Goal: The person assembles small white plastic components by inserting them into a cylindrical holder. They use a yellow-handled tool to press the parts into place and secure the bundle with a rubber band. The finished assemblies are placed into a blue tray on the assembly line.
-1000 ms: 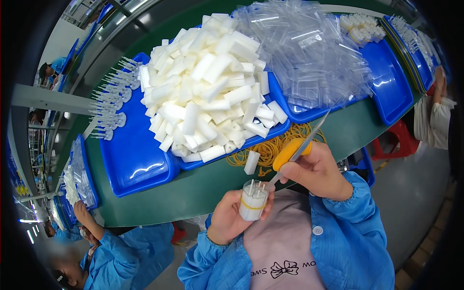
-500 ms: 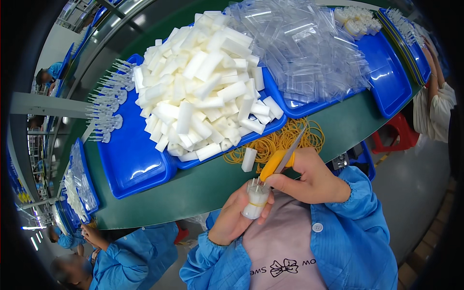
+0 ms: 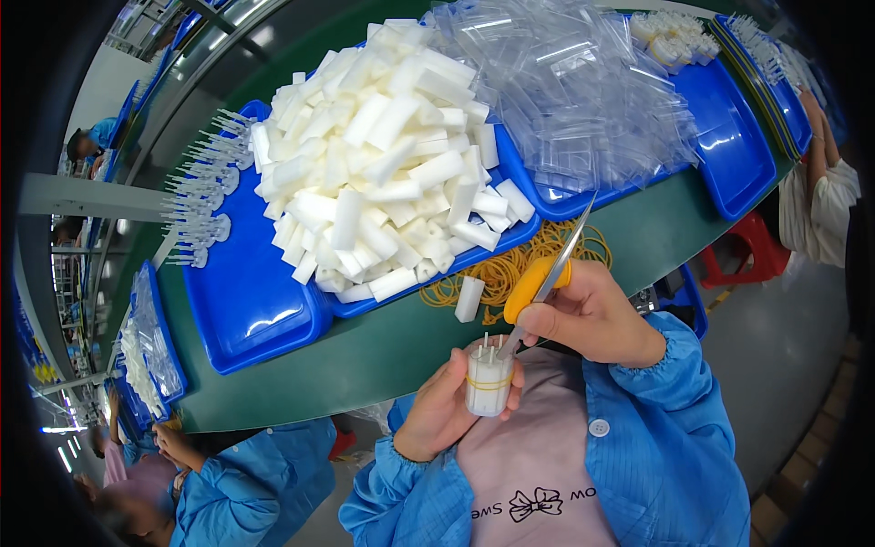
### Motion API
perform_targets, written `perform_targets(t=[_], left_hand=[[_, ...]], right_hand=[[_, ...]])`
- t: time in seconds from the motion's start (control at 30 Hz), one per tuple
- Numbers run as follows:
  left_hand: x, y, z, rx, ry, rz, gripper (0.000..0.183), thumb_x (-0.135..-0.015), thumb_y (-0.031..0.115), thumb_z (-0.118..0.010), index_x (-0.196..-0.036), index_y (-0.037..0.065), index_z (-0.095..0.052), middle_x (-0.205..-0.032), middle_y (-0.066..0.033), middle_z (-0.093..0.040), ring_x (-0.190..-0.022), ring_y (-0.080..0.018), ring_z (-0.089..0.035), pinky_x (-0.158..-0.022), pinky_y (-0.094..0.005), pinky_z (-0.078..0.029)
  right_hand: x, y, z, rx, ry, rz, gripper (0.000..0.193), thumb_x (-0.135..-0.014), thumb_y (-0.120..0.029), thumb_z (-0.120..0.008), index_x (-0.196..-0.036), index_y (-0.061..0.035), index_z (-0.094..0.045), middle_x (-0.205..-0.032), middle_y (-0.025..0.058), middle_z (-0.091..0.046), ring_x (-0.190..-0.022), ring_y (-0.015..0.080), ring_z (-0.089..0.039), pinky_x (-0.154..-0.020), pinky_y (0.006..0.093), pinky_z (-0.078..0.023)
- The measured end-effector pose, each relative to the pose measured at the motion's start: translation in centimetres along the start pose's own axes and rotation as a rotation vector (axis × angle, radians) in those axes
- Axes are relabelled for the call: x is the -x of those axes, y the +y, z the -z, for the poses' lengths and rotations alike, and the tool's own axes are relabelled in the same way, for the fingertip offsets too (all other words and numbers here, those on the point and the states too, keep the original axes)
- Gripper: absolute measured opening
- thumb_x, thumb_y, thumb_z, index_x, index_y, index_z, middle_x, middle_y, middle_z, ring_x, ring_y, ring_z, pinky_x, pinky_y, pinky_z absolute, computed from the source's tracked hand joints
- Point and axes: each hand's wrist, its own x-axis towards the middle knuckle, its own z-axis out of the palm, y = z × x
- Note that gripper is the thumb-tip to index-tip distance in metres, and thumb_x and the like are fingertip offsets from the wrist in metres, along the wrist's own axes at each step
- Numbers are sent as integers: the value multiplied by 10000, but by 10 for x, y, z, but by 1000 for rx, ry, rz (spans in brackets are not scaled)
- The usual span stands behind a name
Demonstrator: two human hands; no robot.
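Note:
My left hand (image 3: 432, 410) is wrapped round a small bundle of white pieces (image 3: 488, 398). Its sides look smooth, a yellow rubber band goes around it, and several thin white pins stand up from its top. In my right hand (image 3: 597, 319) are metal tweezers (image 3: 576, 232), slanting up and away to the right. Their lower end is at the bundle's top edge; whether it touches is hard to tell. A yellow-orange cover (image 3: 527, 290) appears to sit on my right index finger. One white foam block (image 3: 469, 300) stands on the green table, just beyond the bundle.
Yellow rubber bands (image 3: 547, 248) lie in a loose heap beyond my right hand. White foam blocks (image 3: 365, 173) are piled on a blue tray (image 3: 246, 314), clear plastic sleeves (image 3: 583, 109) in another. Pronged white parts (image 3: 205, 196) line the left edge. Co-workers sit at both sides.
My right hand has shifted slightly right, and the tweezers' lower end now shows by the bundle. The bundle stands more upright in my left hand, its rubber band lying more level.

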Motion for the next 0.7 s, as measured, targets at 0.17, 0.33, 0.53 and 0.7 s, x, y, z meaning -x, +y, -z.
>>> perform_targets(t=[0.17,0.33,0.53,0.7], left_hand=[[0,0,1,121,-54,-25,648,-950,561,-298,-1302,23,-378,-1014,-127,-540,-833,-203,-550,-666,-317,-462],[0,-4,2,8,-39,-45,761,-910,650,-265,-1288,-4,-361,-965,-122,-530,-749,-197,-529,-624,-308,-439],[2,-2,2,-6,-88,1,734,-903,658,-271,-1235,15,-393,-928,-106,-528,-694,-159,-510,-581,-266,-420],[2,-4,3,9,14,25,767,-889,690,-236,-1211,14,-406,-915,-103,-522,-658,-153,-494,-565,-260,-406]], right_hand=[[-1,0,1,5,0,-26,151,-903,-102,-592,-999,14,-582,-908,71,-603,-753,104,-571,-677,246,-487],[-3,-1,1,-36,-45,-77,164,-889,-90,-610,-1007,21,-579,-901,72,-612,-755,102,-581,-684,235,-492],[-3,3,-1,-63,-142,-129,158,-893,-90,-608,-1003,21,-581,-891,70,-618,-747,99,-583,-684,231,-489],[-2,6,3,353,-159,71,182,-903,-110,-598,-1036,12,-574,-866,49,-623,-749,87,-572,-655,219,-468]])
